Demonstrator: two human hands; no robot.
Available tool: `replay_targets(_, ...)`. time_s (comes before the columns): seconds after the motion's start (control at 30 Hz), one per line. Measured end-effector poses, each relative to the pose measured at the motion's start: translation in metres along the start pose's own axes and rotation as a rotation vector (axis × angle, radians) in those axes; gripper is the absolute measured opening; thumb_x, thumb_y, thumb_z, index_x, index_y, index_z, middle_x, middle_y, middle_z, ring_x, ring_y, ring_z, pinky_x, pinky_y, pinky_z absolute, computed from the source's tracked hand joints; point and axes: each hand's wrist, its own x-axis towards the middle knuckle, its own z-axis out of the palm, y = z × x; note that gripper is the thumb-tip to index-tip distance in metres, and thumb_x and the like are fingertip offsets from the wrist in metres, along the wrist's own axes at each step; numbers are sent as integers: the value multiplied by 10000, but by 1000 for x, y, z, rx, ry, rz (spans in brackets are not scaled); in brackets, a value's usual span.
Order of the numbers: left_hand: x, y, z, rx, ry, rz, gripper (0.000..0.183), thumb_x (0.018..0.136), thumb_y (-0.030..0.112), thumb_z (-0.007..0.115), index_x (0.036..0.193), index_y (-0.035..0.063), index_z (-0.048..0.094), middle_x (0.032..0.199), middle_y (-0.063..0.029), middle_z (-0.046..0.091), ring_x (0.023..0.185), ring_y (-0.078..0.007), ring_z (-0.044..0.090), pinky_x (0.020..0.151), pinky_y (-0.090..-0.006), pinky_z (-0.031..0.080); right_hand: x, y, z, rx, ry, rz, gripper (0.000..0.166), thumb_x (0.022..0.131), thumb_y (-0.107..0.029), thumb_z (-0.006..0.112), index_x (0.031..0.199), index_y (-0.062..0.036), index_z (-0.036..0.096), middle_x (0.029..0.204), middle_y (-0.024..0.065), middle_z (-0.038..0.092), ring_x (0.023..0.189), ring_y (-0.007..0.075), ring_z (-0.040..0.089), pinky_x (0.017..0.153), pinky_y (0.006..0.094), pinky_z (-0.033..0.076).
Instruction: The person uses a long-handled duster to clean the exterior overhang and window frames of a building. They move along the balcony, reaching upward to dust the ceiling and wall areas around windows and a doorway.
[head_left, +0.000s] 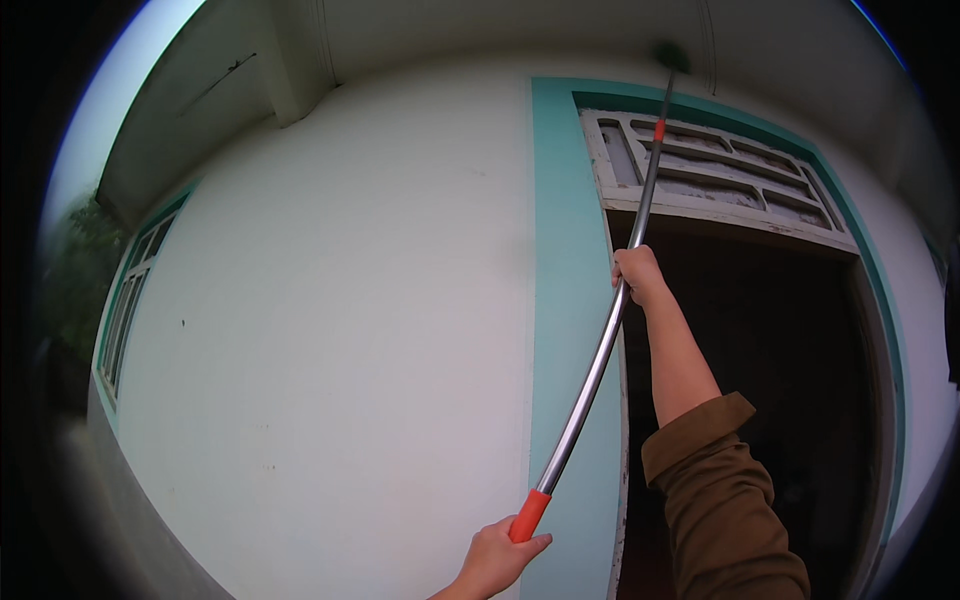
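A long metal telescopic pole (581, 401) slants upward in front of me, looking bent through the lens. My left hand (496, 556) grips the orange sleeve (531, 516) at its lower end. Higher up, my right hand (637, 274) is wrapped around the bare metal shaft, in front of the doorway's left side. An orange collar (659, 130) joins the thinner upper section. At the top is a dark green, blurred head (670, 57), perhaps a duster or brush, near where the wall meets the ceiling above the door; contact cannot be made out.
A teal frame (568, 247) surrounds the dark doorway (757, 360), with a peeling white transom grille (705, 169) above. White wall (345, 300) spreads leftward to a barred window (135, 292). A beam (283, 67) and hanging wires (709, 45) are at the ceiling.
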Motion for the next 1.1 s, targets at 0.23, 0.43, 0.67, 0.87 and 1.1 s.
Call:
replay_targets(0.23,-51,-77,-65,-5,388,338,297,704,259,672,794,-4,567,607,-132,548,576,-236,535,554,-366,434,-65,-31,128,61,-129,-20,114,750,1,411,705,89,467,539,130,504,410,201,503,376,326,402)
replay_targets(0.43,-108,-122,-124,-11,591,130,263,709,235,657,736,0,541,572,-81,517,540,-179,496,517,-341,413,-154,-62,267,118,-262,47,100,733,-12,420,760,84,424,587,133,506,422,197,497,382,314,419)
replay_targets(0.67,-159,-121,-178,-137,655,-68,204,713,191,621,716,13,521,551,-48,504,490,-142,480,445,-309,391,-200,-104,378,99,-543,76,291,760,-6,413,1017,117,356,710,171,539,469,211,564,385,312,462)
replay_targets(0.87,-180,-147,-206,0,726,-81,187,715,185,610,731,17,529,565,-55,511,502,-152,491,460,-316,410,-247,-109,432,257,-632,67,283,764,-68,462,986,86,377,638,116,500,472,167,505,408,294,438)
replay_targets(1.1,-159,-196,-260,228,829,-16,207,696,189,627,752,9,540,596,-75,526,542,-173,499,510,-336,419,-246,-95,470,296,-541,66,311,783,-59,430,1037,101,349,662,119,496,468,161,495,414,289,449)
